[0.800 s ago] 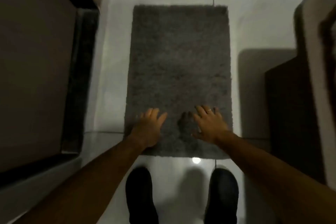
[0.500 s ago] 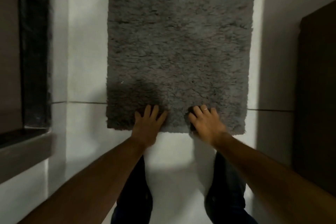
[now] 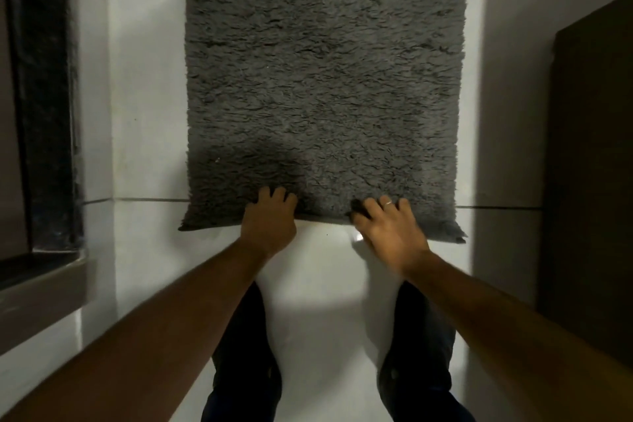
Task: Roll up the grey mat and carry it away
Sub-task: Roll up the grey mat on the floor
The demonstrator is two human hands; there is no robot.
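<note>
A shaggy grey mat [image 3: 325, 79] lies flat on the white tiled floor and runs from the top of the view down to my hands. My left hand [image 3: 269, 223] grips the mat's near edge left of the middle, fingers curled over the pile. My right hand [image 3: 388, 231], with a ring on one finger, grips the same edge right of the middle. Between the two hands the near edge is lifted a little off the floor, while both near corners still lie flat.
A dark door frame and threshold [image 3: 44, 113] stand along the left. A dark brown cabinet or panel [image 3: 592, 164] rises on the right. My legs in dark trousers [image 3: 246, 353] are below, with white floor [image 3: 325, 284] between them.
The camera has dropped closer to the mat. Both hands slid from flat on the pile back to the near edge and closed on it, and the edge between them has begun to rise.
</note>
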